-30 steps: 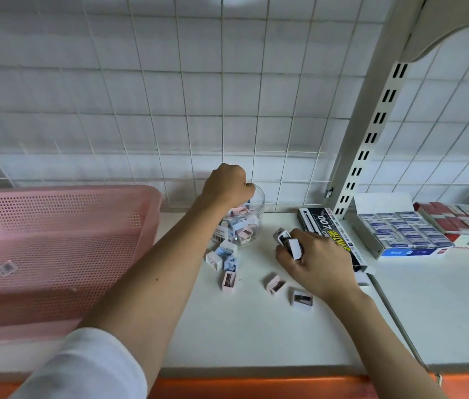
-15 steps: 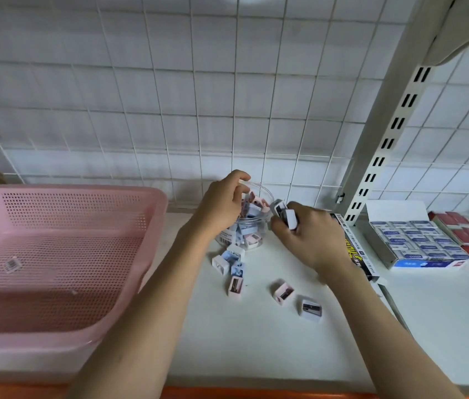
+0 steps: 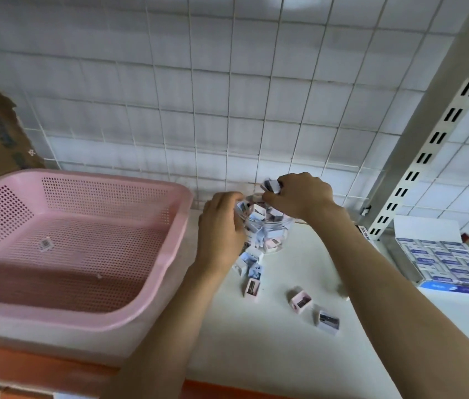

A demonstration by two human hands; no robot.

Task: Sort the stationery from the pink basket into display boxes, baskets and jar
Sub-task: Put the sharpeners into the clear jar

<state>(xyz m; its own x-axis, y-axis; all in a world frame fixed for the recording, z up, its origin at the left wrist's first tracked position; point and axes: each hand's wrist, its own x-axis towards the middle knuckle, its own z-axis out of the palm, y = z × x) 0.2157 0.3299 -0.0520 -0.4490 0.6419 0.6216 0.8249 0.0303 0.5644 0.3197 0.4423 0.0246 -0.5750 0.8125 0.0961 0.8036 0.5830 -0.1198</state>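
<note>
One clear jar (image 3: 267, 231) stands upright at the back of the white shelf (image 3: 285, 355), part-filled with sharpeners too jumbled to count. The left hand (image 3: 221, 226) curls round the jar's left side. The right hand (image 3: 299, 194), above the jar mouth, pinches at least one dark-faced sharpener (image 3: 272, 185). Loose sharpeners: a cluster (image 3: 249, 262) of about four at the jar's base, and two more apart, one pink (image 3: 300, 303) and one white (image 3: 328, 321); their long axes lie in differing directions. One pink basket (image 3: 167, 263) sits left, holding one small label (image 3: 45, 244). One eraser display box (image 3: 446, 266) sits right.
</note>
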